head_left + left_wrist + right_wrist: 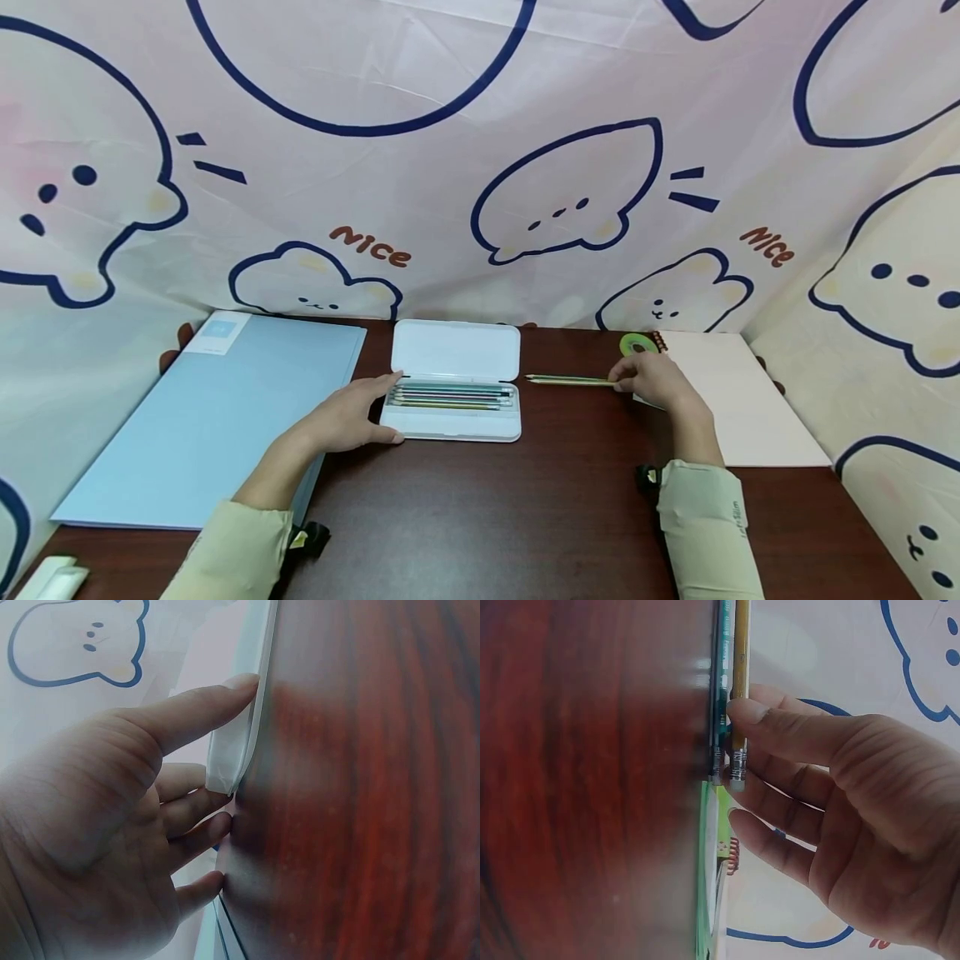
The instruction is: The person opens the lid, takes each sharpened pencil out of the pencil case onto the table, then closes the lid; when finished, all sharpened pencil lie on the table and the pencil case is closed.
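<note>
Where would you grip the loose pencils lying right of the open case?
Probably at the eraser end, from the right: the pencils lie flat, tips toward the case, erasers at the right hand, whose thumb already touches them near the ferrules.

The dark wood surface (525, 508) carries an open white pencil case (456, 392) at its middle, pencils lying in its tray. To the left lies a pale blue folder (202, 417); to the right, two loose pencils (566, 380), and beyond them a green tape roll (636, 342) beside a spiral notebook (738, 400). A small white object (52, 577) sits at the near left corner.
</note>
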Tool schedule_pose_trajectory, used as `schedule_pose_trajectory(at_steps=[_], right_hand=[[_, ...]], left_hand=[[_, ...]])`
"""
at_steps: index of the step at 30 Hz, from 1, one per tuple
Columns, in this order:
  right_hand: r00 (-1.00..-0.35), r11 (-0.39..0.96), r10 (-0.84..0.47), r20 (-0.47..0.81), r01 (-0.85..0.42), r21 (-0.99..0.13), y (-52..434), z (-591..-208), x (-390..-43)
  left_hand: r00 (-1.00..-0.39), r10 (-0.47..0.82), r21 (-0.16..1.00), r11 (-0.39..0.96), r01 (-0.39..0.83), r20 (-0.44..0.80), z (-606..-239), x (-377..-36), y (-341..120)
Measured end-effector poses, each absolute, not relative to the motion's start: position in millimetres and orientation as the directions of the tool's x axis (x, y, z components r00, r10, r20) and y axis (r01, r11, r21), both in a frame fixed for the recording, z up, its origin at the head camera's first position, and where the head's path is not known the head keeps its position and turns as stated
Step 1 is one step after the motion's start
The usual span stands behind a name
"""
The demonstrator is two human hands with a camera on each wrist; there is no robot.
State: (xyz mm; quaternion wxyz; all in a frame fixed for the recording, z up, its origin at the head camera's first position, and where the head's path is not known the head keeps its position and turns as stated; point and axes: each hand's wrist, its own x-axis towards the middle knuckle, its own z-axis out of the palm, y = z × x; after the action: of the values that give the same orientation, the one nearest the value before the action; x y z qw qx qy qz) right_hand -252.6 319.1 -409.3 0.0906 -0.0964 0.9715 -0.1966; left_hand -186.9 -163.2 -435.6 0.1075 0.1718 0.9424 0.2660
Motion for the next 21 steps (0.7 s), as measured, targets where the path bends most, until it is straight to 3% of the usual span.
schedule_pose_trajectory(at_steps=[21], right_hand=[[-0.969, 0.909, -0.202, -0.146, -0.130, -0.395, 314.0, -413.5, -254.3]], left_hand=[[-0.914, 0.393, 0.540, 0.793, 0.282, -0.100, -435.9, -186.7, -163.8]])
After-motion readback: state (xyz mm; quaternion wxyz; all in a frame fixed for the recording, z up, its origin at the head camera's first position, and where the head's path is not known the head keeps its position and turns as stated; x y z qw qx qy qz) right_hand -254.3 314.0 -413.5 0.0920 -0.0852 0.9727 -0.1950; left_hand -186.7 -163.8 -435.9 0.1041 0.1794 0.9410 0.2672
